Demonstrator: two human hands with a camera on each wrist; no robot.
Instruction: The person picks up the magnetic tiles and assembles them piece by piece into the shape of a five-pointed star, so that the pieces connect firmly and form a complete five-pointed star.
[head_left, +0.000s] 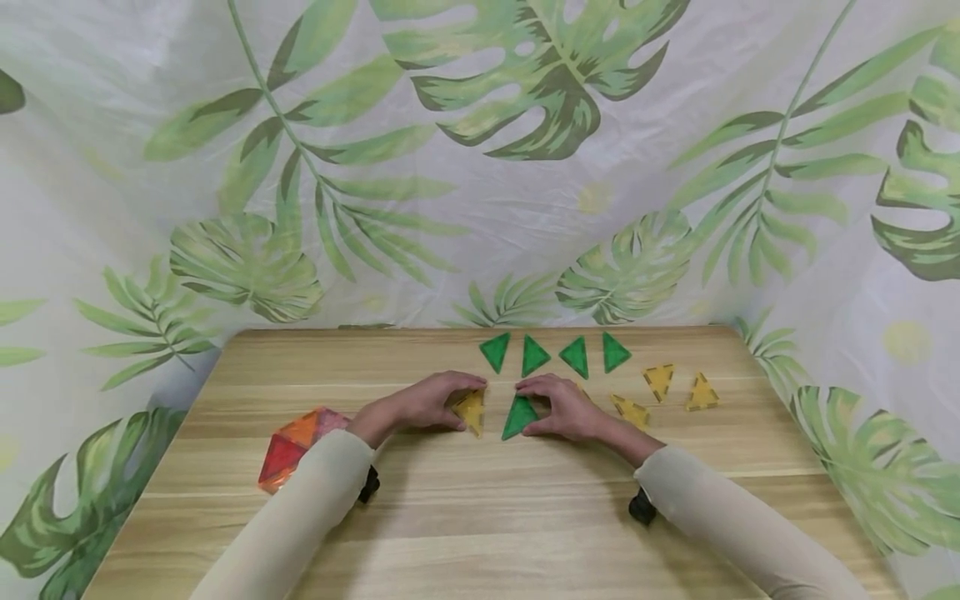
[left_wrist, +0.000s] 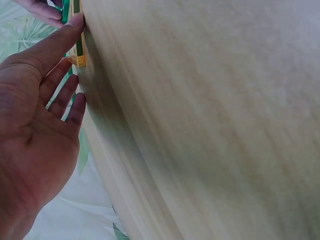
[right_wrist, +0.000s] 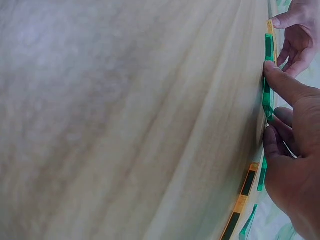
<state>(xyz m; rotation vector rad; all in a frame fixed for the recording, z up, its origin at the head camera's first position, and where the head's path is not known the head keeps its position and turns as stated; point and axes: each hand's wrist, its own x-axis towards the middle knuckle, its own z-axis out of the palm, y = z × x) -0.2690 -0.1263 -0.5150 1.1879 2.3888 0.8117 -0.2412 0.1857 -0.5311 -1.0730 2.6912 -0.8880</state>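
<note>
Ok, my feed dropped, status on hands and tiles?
Left hand touching yellow triangle. Right hand touching green triangle. Both tiles flat on table, apart. Nothing between them.

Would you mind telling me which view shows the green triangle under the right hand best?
The head view: the green triangle shows whole. The right wrist view gives only its edge; the left wrist view, a green sliver.

Yellow triangle tile (head_left: 471,411) and green triangle tile (head_left: 519,417), flat on table, side by side, apart
</note>
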